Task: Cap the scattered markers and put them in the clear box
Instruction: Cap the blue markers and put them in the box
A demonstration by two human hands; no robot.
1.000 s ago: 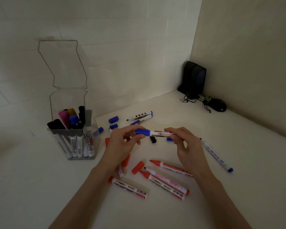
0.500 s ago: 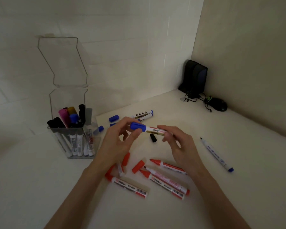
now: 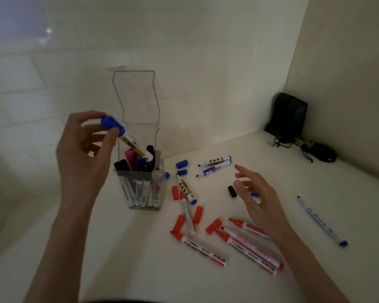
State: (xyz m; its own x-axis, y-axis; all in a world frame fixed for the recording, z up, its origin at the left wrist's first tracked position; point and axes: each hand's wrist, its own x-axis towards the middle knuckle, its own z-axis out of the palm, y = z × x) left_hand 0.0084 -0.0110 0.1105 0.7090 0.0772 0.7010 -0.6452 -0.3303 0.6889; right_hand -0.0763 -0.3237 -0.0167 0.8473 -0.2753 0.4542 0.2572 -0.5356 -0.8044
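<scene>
My left hand (image 3: 85, 149) pinches a capped blue marker (image 3: 127, 138) by its cap, tilted with its lower end at the mouth of the clear box (image 3: 140, 186). The box stands with its lid flipped up and holds several capped markers. My right hand (image 3: 256, 197) hovers open over the table, holding nothing, beside a black cap (image 3: 232, 191). Uncapped red markers (image 3: 249, 248) and red caps (image 3: 213, 226) lie in front of it. Blue markers (image 3: 214, 165) and blue caps (image 3: 181, 164) lie behind. A thin blue marker (image 3: 322, 221) lies far right.
A black speaker (image 3: 290, 114) with tangled cables and a black mouse (image 3: 324, 154) sit in the back right corner. Walls close the table at the back and on the right.
My right hand let go of the capped blue marker. My left hand carried it left and up to the mouth of the clear box. The view shifted left.
</scene>
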